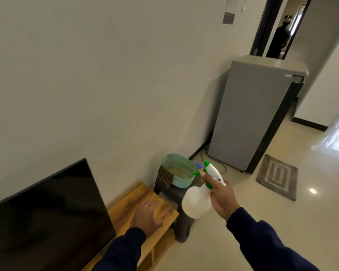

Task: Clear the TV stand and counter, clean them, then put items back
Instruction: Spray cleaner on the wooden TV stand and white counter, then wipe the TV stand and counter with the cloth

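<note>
The work looks to be in its cleaning stage: the end of the wooden TV stand that shows, at about 6 o'clock in the view, carries nothing but the TV itself, so clearing this part seems done, while wiping is under way and putting things back is not yet begun. The left hand lies flat on that surface, palm down, its fingers spread and released; something pale and blurred may sit under them, perhaps a cloth, but I cannot tell. The right hand, at about 5 o'clock, has its fingers clenched round the neck of a white spray bottle with green trim, one finger by the trigger, the nozzle pointing toward the stand. Just beyond the stand's end a dark stool bears a teal basin with a striped cloth hung over its rim; murky water seems to be in it. The counter named in the task is not in view, so its state is unknown. The TV hides the stand's far stretch, the lower shelves are cut off at the bottom edge, and the removed items appear nowhere. A small fridge stands at 2 o'clock.
</note>
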